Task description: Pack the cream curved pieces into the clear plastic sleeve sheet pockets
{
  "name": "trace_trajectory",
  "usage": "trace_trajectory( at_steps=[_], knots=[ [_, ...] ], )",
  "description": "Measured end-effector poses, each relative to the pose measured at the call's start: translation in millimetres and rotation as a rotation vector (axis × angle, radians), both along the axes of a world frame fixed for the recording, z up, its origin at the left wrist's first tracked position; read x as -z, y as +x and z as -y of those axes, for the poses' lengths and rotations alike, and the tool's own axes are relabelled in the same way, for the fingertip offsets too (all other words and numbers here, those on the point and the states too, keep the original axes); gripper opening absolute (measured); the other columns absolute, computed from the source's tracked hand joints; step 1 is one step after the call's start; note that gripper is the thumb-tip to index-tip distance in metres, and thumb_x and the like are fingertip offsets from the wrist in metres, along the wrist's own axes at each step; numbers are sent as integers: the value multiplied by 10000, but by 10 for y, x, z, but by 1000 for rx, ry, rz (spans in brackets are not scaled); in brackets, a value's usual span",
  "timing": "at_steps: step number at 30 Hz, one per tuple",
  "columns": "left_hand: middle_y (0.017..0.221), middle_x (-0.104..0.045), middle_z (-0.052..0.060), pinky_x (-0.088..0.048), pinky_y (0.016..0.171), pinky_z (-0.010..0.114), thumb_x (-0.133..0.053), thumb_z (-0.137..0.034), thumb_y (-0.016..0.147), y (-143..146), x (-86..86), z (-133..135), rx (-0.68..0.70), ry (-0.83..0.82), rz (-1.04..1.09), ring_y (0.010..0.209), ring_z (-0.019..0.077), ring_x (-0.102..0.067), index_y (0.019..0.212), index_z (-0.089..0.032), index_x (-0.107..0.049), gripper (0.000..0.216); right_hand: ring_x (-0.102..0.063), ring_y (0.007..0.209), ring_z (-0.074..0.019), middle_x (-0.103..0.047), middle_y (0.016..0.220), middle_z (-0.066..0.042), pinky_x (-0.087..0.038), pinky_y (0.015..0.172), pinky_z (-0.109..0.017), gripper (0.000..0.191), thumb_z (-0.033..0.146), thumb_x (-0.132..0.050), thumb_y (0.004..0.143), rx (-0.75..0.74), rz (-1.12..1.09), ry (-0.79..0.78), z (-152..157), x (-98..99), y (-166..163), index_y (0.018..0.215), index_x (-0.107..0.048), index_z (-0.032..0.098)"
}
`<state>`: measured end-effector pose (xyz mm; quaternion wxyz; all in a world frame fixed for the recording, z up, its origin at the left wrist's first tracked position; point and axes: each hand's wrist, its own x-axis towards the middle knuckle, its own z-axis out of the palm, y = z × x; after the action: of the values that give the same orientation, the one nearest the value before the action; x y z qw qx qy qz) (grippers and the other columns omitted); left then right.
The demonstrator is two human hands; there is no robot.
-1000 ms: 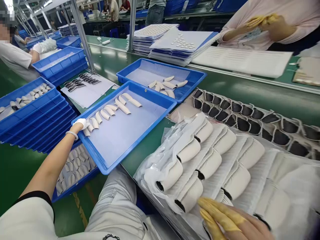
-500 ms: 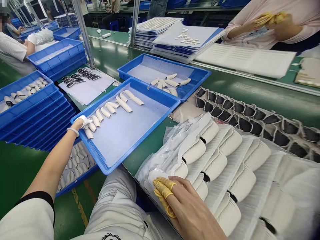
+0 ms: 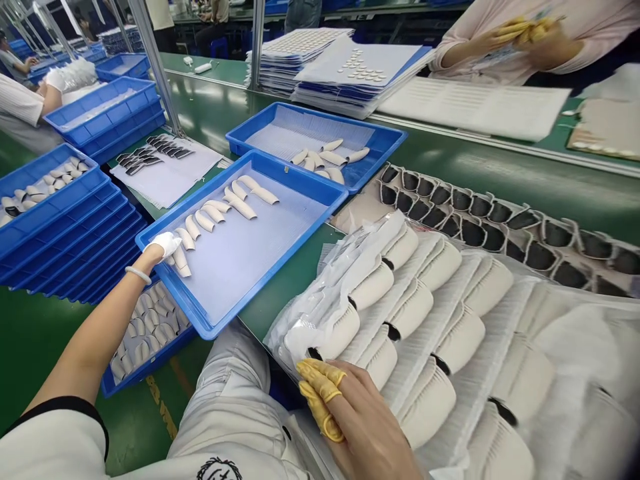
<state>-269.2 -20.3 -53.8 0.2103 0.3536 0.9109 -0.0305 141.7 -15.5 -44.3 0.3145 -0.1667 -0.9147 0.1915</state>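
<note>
- Down at the near edge of the head view, the right hand (image 3: 360, 420) now rests flat on the plastic bag (image 3: 320, 313) of white shells (image 3: 430, 313). Yellow cots are on its fingertips (image 3: 320, 387), which are loose and pressing the bag's near corner, not gripping anything. A second ago that hand was only coming in from the bottom right; half a second ago it had landed on the corner, and it's slid a bit lower since.
- Left hand (image 3: 163, 245), white-gloved, is curled over the near-left rim of the blue tray (image 3: 280, 267), right by the end of the row of white pieces (image 3: 215, 213). Looks like it's gripping the rim, but I can't tell for sure. It's been parked there the whole second, so my guess is it's steadying the tray while the right goes for the next shell.
- Otherwise it's mostly a small camera shift: everything slid slightly left. Black shells (image 3: 480, 220) sit behind the bag, a second tray (image 3: 380, 150) behind the first, and a co-worker's hands (image 3: 525, 37) are busy across the belt.
</note>
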Motion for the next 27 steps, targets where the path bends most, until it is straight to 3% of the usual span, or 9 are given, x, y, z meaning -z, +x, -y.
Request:
trace_trajectory(
  at_steps=[5, 9, 12, 16, 20, 24, 27],
  knots=[
    [594, -617, 1, -514, 521, 240, -282, -459, 968, 701, -384, 56, 44, 275, 199, 526, 147, -646, 909, -170, -509, 373, -626, 824, -210, -666, 895, -103, -554, 735, -357, 241, 109, -499, 918, 143, -94, -107, 112, -76, -380, 1146, -556, 162],
    [478, -536, -52, -465, 458, 244, -429, -508, 901, 1491, -651, 52, 115, 496, 326, 420, 144, -570, 793, -225, -465, 305, -636, 932, -279, -651, 1028, -185, -556, 795, -423, 449, 280, -506, 940, 280, -89, -291, 106, -102, -771, 1336, -426, 83],
    [527, -549, -46, -442, 493, 250, -484, -480, 879, 1893, -737, 43, 251, 594, 299, 488, 148, -576, 734, -233, -469, 287, -618, 1006, -338, -633, 1103, -230, -539, 829, -493, 637, 340, -552, 905, 331, -28, -411, 41, -83, -890, 1422, -322, 47],
    [583, -571, -36, -442, 511, 257, -506, -473, 871, 2053, -752, 20, 342, 676, 300, 496, 138, -556, 742, -228, -493, 277, -614, 1069, -316, -627, 1197, -192, -519, 892, -484, 554, 301, -540, 894, 373, -79, -621, -22, -93, -762, 1397, -400, 116],
    [627, -596, -30, -444, 456, 228, -570, -503, 839, 2013, -775, 26, 282, 826, 504, 452, 101, -536, 814, -210, -567, 295, -589, 1143, -298, -609, 1267, -162, -479, 964, -487, 558, 351, -564, 866, 420, -258, -883, -37, -220, -537, 1370, -422, 158],
    [596, -587, -33, -410, 384, 199, -643, -371, 812, 2011, -838, 44, 189, 1052, 694, 390, 69, -477, 817, -184, -623, 188, -671, 969, -223, -669, 1152, -137, -544, 862, -405, 439, 388, -578, 865, 293, -463, -1301, -45, -397, -374, 1230, -460, 174],
    [637, -634, -16, -433, 397, 186, -705, -306, 757, 2092, -855, 34, 194, 1094, 679, 439, 73, -518, 838, -177, -673, 156, -677, 914, -201, -674, 1129, -120, -559, 828, -379, 369, 395, -626, 838, 134, -449, -1471, -24, -489, -325, 1120, -527, 179]
  ],
)
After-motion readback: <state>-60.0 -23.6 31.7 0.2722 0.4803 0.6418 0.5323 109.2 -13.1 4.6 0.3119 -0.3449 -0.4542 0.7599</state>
